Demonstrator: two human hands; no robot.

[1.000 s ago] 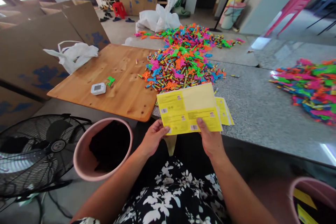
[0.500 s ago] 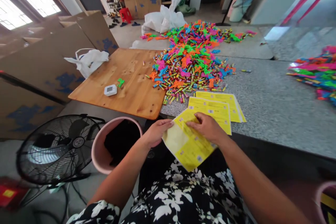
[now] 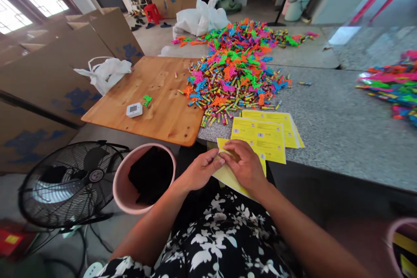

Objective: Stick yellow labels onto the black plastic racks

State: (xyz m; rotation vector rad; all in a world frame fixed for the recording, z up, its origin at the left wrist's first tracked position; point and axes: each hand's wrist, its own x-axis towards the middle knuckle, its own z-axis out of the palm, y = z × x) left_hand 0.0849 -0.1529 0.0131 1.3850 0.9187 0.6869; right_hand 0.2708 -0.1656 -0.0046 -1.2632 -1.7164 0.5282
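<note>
Over my lap, at the table edge, my left hand (image 3: 202, 170) and my right hand (image 3: 245, 166) meet at a yellow label sheet (image 3: 229, 177). Both hands pinch it with thumbs and fingers close together. Its pale side shows below the fingers, and much of it is hidden behind the hands. Just beyond lie more yellow printed sheets (image 3: 260, 135), overlapping on the grey stone table. Past them rises a big pile of colourful plastic toy pieces and small printed tubes (image 3: 231, 74).
A wooden board (image 3: 163, 117) at left carries a white timer (image 3: 134, 110) and a green toy piece (image 3: 147, 100). Below stand a pink bin (image 3: 119, 191) with dark contents and a black fan (image 3: 71, 182). Another colourful pile (image 3: 394, 89) lies at the right on the stone table (image 3: 325, 139).
My hands have drawn together on the sheet, which was spread flatter before and now shows less of its printed side. My right hand has moved slightly down and left.
</note>
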